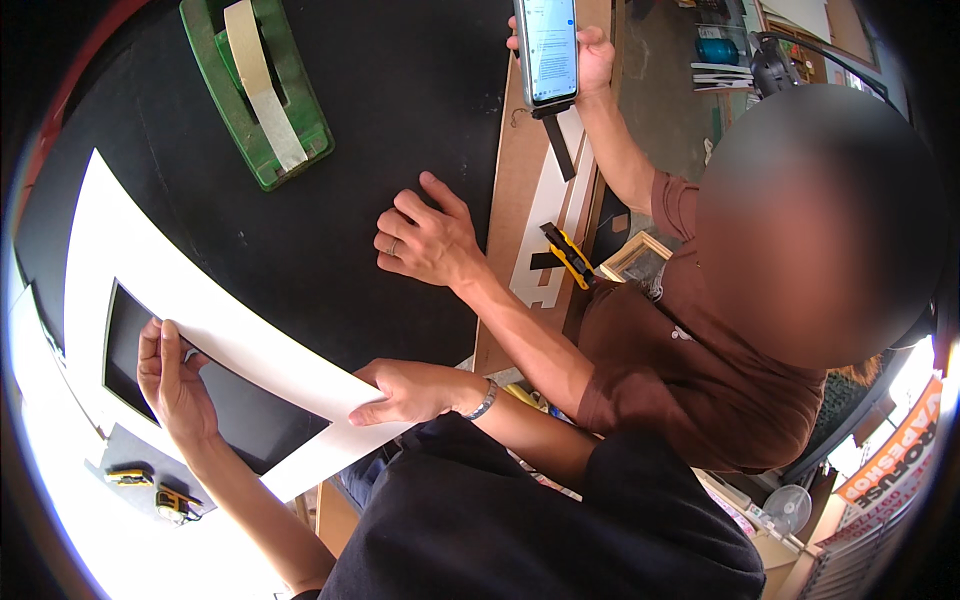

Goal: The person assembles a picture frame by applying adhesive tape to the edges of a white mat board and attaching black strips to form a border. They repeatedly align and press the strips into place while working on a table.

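My left hand (172, 375) reaches up from the near left, fingers curled over the inner edge of a white mat board (215, 310), gripping it at its rectangular window. My right hand (405, 392) comes in from the right, thumb on top, pinching the board's near right corner. The board is flat, white and wide, tilted above the black table (400, 120). Farther off, another person's hand (430, 240) rests on the table, their other hand holding up a phone (547, 45). A green tape dispenser (255, 85) sits far left.
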`<move>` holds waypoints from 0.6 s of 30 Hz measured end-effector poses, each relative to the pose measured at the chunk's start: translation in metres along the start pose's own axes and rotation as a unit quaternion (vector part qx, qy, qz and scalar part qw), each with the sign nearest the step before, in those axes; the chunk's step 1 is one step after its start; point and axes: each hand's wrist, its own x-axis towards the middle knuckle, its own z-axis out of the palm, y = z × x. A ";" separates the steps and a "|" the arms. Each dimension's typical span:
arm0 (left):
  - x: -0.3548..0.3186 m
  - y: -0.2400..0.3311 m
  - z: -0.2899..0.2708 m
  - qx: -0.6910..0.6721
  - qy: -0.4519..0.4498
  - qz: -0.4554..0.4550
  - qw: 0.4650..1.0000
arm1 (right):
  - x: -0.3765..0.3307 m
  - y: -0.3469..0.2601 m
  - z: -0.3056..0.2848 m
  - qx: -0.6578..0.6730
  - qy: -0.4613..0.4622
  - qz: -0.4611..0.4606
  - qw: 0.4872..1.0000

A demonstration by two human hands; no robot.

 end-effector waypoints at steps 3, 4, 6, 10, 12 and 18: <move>0.001 0.001 0.000 0.000 0.000 -0.004 1.000 | -0.001 -0.002 0.001 -0.021 0.008 0.001 1.000; 0.001 0.000 0.000 0.002 -0.002 -0.002 1.000 | -0.002 -0.003 0.001 -0.019 0.011 -0.001 1.000; 0.002 -0.001 0.000 0.006 -0.005 0.003 1.000 | -0.002 -0.003 0.002 -0.015 0.018 -0.005 1.000; 0.003 -0.004 0.002 -0.002 -0.009 0.006 1.000 | -0.002 0.001 0.003 -0.022 0.029 -0.005 0.999; 0.005 -0.007 0.003 0.000 -0.015 0.009 1.000 | -0.003 0.000 0.004 -0.032 0.046 -0.016 0.998; 0.009 -0.009 0.007 -0.002 -0.029 -0.004 1.000 | -0.006 -0.002 0.005 -0.057 0.065 -0.025 0.996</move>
